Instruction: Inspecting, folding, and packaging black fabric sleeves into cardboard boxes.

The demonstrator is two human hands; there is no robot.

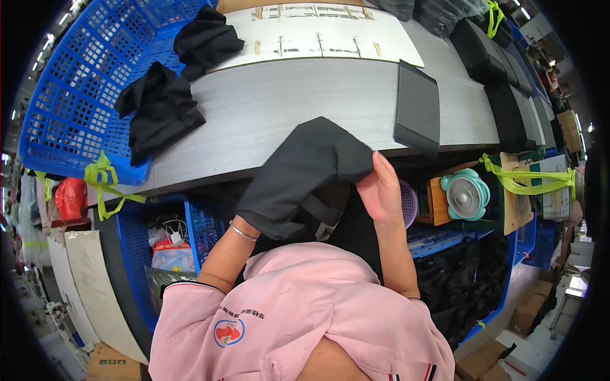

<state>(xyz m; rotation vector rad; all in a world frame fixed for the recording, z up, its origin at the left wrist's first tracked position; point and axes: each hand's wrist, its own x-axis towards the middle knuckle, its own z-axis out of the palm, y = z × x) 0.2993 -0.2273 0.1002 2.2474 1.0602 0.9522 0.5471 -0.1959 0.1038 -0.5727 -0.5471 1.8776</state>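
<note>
A black fabric piece, sewn like a pouch or sleeve, is spread out before me at the table's front edge. My left forearm, with a bracelet at the wrist, goes into its lower left end. The cloth covers that hand, so its fingers are hidden. At the piece's right corner, my right hand pinches the edge between thumb and fingers. A loose strap or flap hangs at the lower side of the cloth. To the right on the table lies a stack of flat dark grey-black pieces.
Crumpled black pieces lie at the left, partly over a blue plastic basket. A marked white board lies at the back. More dark stacks stand at far right. Below the right edge are a small turquoise fan and a purple basket.
</note>
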